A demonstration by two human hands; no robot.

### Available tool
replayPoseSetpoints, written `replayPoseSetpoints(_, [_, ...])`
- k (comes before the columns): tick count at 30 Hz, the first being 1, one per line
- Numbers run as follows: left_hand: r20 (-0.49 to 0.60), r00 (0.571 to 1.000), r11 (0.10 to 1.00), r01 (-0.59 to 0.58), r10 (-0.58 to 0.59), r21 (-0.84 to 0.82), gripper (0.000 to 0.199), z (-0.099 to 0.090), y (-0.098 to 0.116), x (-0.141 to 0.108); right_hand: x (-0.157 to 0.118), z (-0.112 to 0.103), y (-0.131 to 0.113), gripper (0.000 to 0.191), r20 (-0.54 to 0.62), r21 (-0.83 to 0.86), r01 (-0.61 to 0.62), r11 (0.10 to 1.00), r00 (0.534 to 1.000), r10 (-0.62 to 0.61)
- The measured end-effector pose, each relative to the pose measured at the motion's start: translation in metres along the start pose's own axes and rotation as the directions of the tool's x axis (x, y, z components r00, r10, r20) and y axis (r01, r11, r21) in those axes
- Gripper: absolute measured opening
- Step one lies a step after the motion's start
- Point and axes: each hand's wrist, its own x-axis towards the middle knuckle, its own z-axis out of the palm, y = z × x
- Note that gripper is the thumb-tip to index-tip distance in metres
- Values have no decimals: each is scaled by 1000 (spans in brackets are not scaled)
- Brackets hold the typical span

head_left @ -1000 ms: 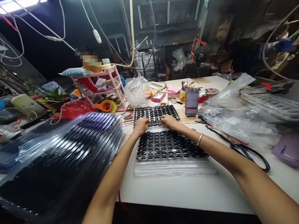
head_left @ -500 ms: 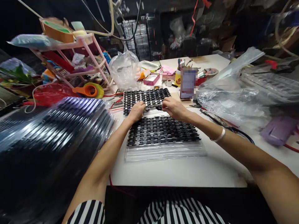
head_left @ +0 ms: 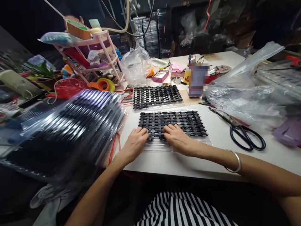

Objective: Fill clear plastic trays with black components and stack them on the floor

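Observation:
Rows of small black parts fill the near clear plastic tray (head_left: 155, 147), whose front edge shows bare plastic. My left hand (head_left: 137, 138) is closed at its front left, thumb and fingers pinched on a small black part (head_left: 150, 139). Similarly curled, my right hand (head_left: 175, 137) holds another black part (head_left: 161, 137) over the front rows. Whether both pieces belong to one strip, I cannot tell. Behind lies a second tray of black parts (head_left: 156, 95), which neither hand touches.
Stacked glossy trays in plastic (head_left: 77, 125) cover the left side. Dark-handled scissors (head_left: 246, 138) lie to the right, beside crumpled clear plastic bags (head_left: 249, 94). A pink rack (head_left: 103, 56), orange tape roll (head_left: 102, 85) and blurred-out phone-like object (head_left: 197, 80) stand further back.
Both hands have come from the front edge of the far tray towards me, down to the front rows of the near tray. My view has shifted, bringing the scissors into full sight.

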Motion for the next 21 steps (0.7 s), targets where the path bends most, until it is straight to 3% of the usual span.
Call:
replayPoseSetpoints(6, [-43,999,995,-25,21,-101,19,9,-4,3,1,1,-9,19,20,11,32,999,999,-33])
replayPoseSetpoints(11, [-112,993,974,9,-36,-225,12,-4,-16,2,9,-12,-5,22,30,96,6,995,999,-9])
replayPoseSetpoints(16, [-251,940,960,177,-230,-215,16,-12,-68,53,72,-23,44,27,-49,101,-101,990,993,106])
replayPoseSetpoints(18, [-283,910,948,257,-303,-190,17,-3,-93,81,107,-17,67,25,-94,58,-147,987,984,152])
replayPoseSetpoints(21, [-259,915,949,275,-308,-154,13,18,-119,112,147,0,92,22,-129,2,-184,983,975,182])
